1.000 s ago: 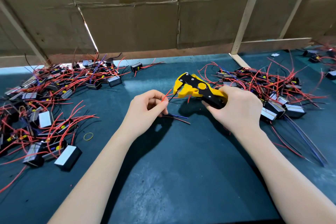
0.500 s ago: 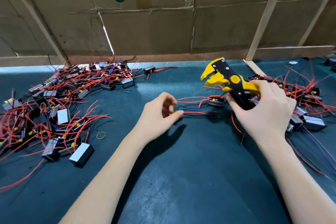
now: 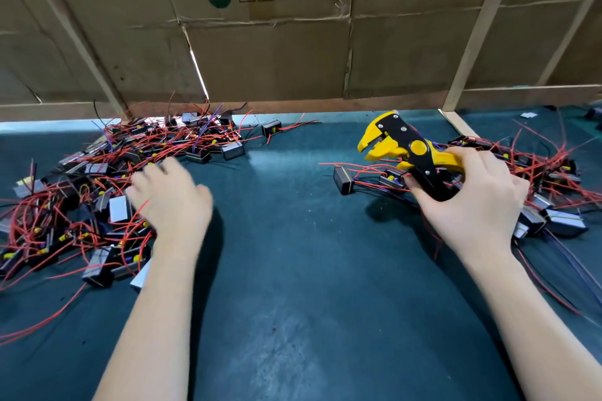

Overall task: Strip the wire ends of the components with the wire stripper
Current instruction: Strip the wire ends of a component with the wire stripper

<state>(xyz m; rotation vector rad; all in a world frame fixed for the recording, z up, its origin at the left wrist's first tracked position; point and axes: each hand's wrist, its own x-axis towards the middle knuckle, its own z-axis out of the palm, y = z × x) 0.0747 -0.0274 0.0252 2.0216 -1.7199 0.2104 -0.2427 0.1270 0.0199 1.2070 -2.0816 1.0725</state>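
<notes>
1. Stripper (image 3: 405, 153): yellow and black, held by the right hand (image 3: 472, 202) at right of centre, above the counter (image 3: 309, 286). Right grip: fingers and thumb curled round the handles. Tool jaws stand apart, pointing left and far, with no wire between them.
2. Left hand (image 3: 172, 202): over the near edge of the left pile (image 3: 97, 192), palm down. Left grip: fingers spread and blurred, pinching nothing that can be seen.
3. Components: small black boxes with red, black and blue leads. Left pile is large, on the left of the counter. Right pile (image 3: 537, 185) lies beyond and beside the right hand. One loose component (image 3: 343, 180) lies just left of the stripper, its leads running right under the tool.
4. Step in hand, judged: between pieces; left hand reaching for a fresh component.
5. Next move, judged: pinch one lead free of the tangle, carry its end to the open jaws, squeeze the handles.
6. Hard to make out: left fingertips blurred; whether they touch a wire cannot be told. Bare versus insulated wire ends too small to tell. Right pile partly hidden behind the hand; both piles cut off by the frame edges.
7. Backdrop: cardboard (image 3: 277, 52) wall on wooden slats, far side.
</notes>
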